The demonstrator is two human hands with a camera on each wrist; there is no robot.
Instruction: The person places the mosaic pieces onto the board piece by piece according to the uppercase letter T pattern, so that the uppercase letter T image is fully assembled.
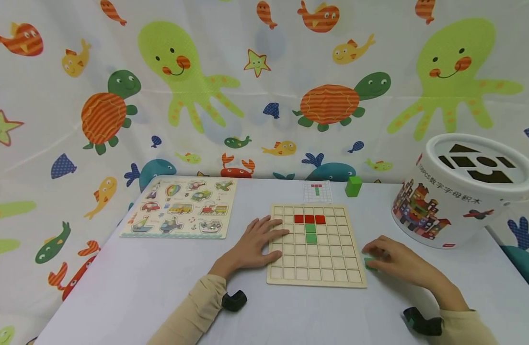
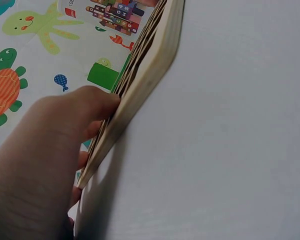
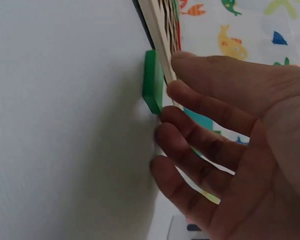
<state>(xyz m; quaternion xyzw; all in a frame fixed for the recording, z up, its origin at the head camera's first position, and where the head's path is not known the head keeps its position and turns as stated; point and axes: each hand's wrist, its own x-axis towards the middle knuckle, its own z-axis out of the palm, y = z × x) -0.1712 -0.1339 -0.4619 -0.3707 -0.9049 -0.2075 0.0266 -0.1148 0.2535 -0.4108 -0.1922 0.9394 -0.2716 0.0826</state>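
Observation:
A wooden grid board (image 1: 294, 268) lies flat on the table. Three red squares (image 1: 309, 219) fill cells in a row near its top, and two green squares (image 1: 311, 233) run down below the middle one. My left hand (image 1: 257, 243) rests spread on the board's left edge, fingers over the rim. By the board's right edge lies a loose green tile (image 3: 152, 82). Over that tile hovers my right hand (image 1: 398, 258), its fingers loosely bent and nothing visibly pinched. Whether a fingertip touches the tile, I cannot tell.
A white bucket (image 1: 458, 201) with a shape-sorter lid stands at the right. Behind the board are a small pattern card (image 1: 317, 191) and a green block (image 1: 353, 186). To the left lies a vehicle picture puzzle (image 1: 178, 207). A sea-animal cloth (image 1: 230, 143) hangs at the back.

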